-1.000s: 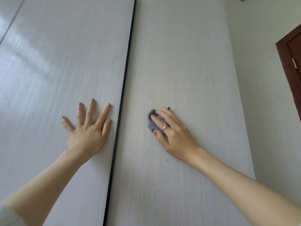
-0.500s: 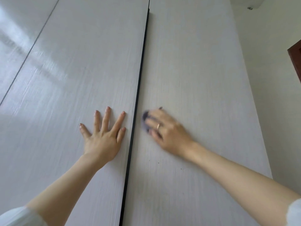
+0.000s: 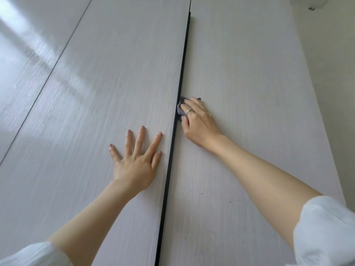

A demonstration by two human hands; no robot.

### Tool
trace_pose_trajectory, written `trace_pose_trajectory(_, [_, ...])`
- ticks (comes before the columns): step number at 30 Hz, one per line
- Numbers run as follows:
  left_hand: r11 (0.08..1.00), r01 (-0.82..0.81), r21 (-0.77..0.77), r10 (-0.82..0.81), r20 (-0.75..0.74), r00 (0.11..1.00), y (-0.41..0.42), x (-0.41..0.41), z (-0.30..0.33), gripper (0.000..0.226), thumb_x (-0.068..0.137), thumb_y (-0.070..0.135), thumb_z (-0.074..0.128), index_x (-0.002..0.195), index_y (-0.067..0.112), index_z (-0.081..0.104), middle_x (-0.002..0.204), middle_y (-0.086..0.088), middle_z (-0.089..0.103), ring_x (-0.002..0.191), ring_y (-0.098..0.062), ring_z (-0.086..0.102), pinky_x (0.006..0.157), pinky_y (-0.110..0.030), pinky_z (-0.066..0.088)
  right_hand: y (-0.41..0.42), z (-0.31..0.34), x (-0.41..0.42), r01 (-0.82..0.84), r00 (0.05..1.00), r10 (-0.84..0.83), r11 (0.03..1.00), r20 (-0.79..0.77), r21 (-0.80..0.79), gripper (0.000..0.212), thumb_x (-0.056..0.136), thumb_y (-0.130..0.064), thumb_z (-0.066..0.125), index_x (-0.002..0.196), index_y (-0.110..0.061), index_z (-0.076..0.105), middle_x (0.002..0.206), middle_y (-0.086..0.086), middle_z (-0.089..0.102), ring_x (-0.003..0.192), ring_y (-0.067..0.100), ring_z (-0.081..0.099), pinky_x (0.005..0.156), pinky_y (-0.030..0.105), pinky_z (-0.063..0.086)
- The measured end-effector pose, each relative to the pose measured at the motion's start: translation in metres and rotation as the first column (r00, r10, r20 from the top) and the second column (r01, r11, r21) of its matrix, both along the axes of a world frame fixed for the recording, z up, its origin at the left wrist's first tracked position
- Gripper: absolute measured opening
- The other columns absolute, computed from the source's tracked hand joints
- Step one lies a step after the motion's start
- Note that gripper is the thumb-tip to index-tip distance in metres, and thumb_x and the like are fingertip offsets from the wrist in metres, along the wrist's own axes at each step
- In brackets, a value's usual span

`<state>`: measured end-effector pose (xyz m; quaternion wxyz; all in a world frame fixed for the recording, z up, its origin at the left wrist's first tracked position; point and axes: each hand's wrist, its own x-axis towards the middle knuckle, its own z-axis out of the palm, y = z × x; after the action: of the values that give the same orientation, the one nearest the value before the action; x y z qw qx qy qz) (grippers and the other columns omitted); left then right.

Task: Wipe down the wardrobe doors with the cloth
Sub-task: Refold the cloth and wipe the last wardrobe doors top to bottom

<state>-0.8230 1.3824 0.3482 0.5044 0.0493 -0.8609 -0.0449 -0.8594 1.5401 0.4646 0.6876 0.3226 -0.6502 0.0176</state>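
Two pale wood-grain wardrobe doors fill the view, split by a black vertical gap. My left hand lies flat with fingers spread on the left door. On the right door, my right hand presses a small grey cloth against the surface, right at the door's left edge beside the gap. The fingers lie nearly straight over the cloth, which is mostly hidden under them.
A third door panel lies further left behind a thin seam. A plain white wall runs along the right side of the wardrobe. A few small dark specks mark the right door below my right forearm.
My right hand has slid the cloth leftward and upward across the right door until it reached the black gap. The left hand stayed flat on the left door while the view shifted.
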Motion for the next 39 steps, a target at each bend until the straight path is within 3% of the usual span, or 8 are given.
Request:
trace_pose_trajectory(6, [1.0,0.001,0.002,-0.001,-0.008,1.0,0.0,-0.001,-0.001,0.049,0.097,0.049,0.0,0.129,0.048,-0.037,0.152,0.002,-0.034,0.141,-0.028,-0.027,0.11,-0.065,-0.002,0.006,-0.05,0.002,-0.017,1.0,0.017,0.996,0.005,0.083,0.044,0.087,-0.02,0.038,0.115,0.004,0.063,0.127,0.019,0.057,0.127,0.036,0.046,0.112,0.034,0.021])
trace_pose_trajectory(13, [1.0,0.008,0.001,-0.008,-0.018,1.0,-0.001,-0.002,-0.001,0.051,0.097,0.049,0.002,0.139,0.048,-0.027,0.154,0.003,-0.03,0.142,-0.027,-0.025,0.11,-0.065,-0.002,0.073,-0.103,0.002,0.136,0.986,-0.044,0.771,-0.162,0.622,0.032,0.091,-0.018,0.051,0.115,-0.004,0.066,0.126,0.012,0.06,0.128,0.027,0.047,0.109,0.036,0.036])
trace_pose_trajectory(19, [1.0,0.005,-0.008,-0.005,-0.011,1.0,-0.001,-0.003,-0.003,0.048,0.095,0.049,-0.002,0.13,0.047,-0.037,0.152,0.002,-0.035,0.141,-0.028,-0.029,0.11,-0.065,-0.004,0.128,-0.06,-0.016,0.101,0.99,-0.091,0.992,-0.109,0.082,0.042,0.097,-0.024,0.042,0.12,0.006,0.06,0.128,0.022,0.057,0.123,0.036,0.05,0.111,0.038,0.03])
trace_pose_trajectory(22, [1.0,-0.011,-0.011,0.01,-0.017,1.0,-0.001,-0.004,-0.004,0.049,0.095,0.048,-0.003,0.129,0.046,-0.038,0.151,0.001,-0.036,0.14,-0.029,-0.029,0.11,-0.066,-0.004,0.116,-0.031,-0.015,0.012,1.0,-0.01,0.941,0.008,-0.339,0.043,0.091,-0.014,0.044,0.127,0.009,0.052,0.135,0.026,0.047,0.13,0.042,0.038,0.111,0.038,0.022])
trace_pose_trajectory(25, [1.0,-0.015,-0.013,0.015,-0.012,1.0,-0.001,-0.004,-0.003,0.049,0.095,0.048,-0.004,0.129,0.046,-0.039,0.151,0.0,-0.037,0.14,-0.03,-0.029,0.11,-0.066,-0.004,0.081,-0.009,-0.014,-0.025,0.998,0.051,0.905,0.048,-0.426,0.042,0.093,-0.013,0.043,0.13,0.006,0.05,0.138,0.025,0.042,0.133,0.041,0.031,0.112,0.038,0.02])
trace_pose_trajectory(31, [1.0,0.006,-0.004,-0.006,-0.025,1.0,-0.002,-0.003,-0.003,0.048,0.095,0.049,-0.003,0.124,0.048,-0.041,0.151,0.001,-0.036,0.141,-0.03,-0.028,0.11,-0.066,-0.004,0.027,-0.08,-0.009,-0.052,0.999,0.052,0.997,0.005,0.048,0.044,0.092,-0.025,0.043,0.125,0.0,0.058,0.135,0.021,0.05,0.13,0.037,0.042,0.115,0.036,0.02])
trace_pose_trajectory(35, [1.0,0.023,0.003,-0.022,-0.023,0.999,-0.002,-0.001,-0.004,0.048,0.096,0.049,0.0,0.125,0.048,-0.038,0.153,0.002,-0.033,0.142,-0.029,-0.026,0.11,-0.065,-0.002,0.057,-0.127,-0.007,0.018,0.996,0.028,0.855,-0.081,0.519,0.035,0.093,-0.025,0.05,0.12,-0.006,0.063,0.131,0.016,0.056,0.128,0.032,0.047,0.109,0.044,0.035])
trace_pose_trajectory(39, [1.0,0.019,0.001,-0.019,-0.018,1.0,-0.002,-0.001,-0.005,0.048,0.095,0.049,-0.001,0.126,0.047,-0.039,0.152,0.001,-0.034,0.141,-0.029,-0.028,0.11,-0.065,-0.003,0.095,-0.1,-0.002,0.155,0.983,-0.079,0.841,-0.166,0.518,0.041,0.09,-0.035,0.054,0.122,-0.01,0.063,0.13,0.009,0.059,0.124,0.029,0.051,0.103,0.045,0.04])
